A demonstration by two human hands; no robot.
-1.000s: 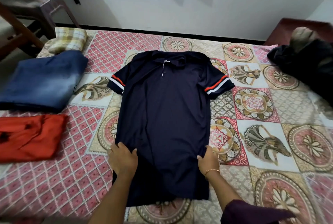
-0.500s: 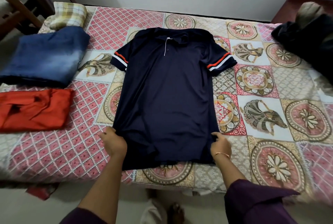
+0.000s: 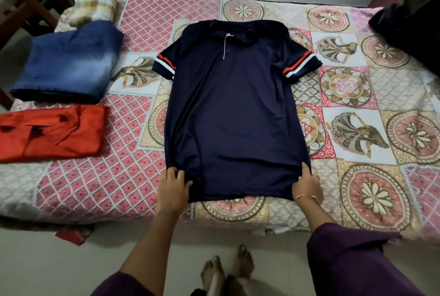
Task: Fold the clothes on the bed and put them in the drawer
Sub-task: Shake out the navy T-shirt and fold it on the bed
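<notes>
Patchwork bedspread [image 3: 133, 186] covers the bed on which a navy polo shirt [image 3: 234, 115] is laid flat at the centre, collar toward 12 o'clock. Its hem corners are pinched by the left hand [image 3: 172, 188] at 7 o'clock and the right hand [image 3: 307, 186] at 5 o'clock, fingers clamped on the cloth. Folded jeans [image 3: 69, 62] and an orange garment [image 3: 52, 132] lie at 9 o'clock. The knit appears light, limp and slippery; the shoulders and hem seem the best holds.

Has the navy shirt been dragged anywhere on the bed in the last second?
Yes. The navy shirt has slid toward the bed's near edge: its hem hung over the edge before, yet its collar now lies farther from the top flower patch.
</notes>
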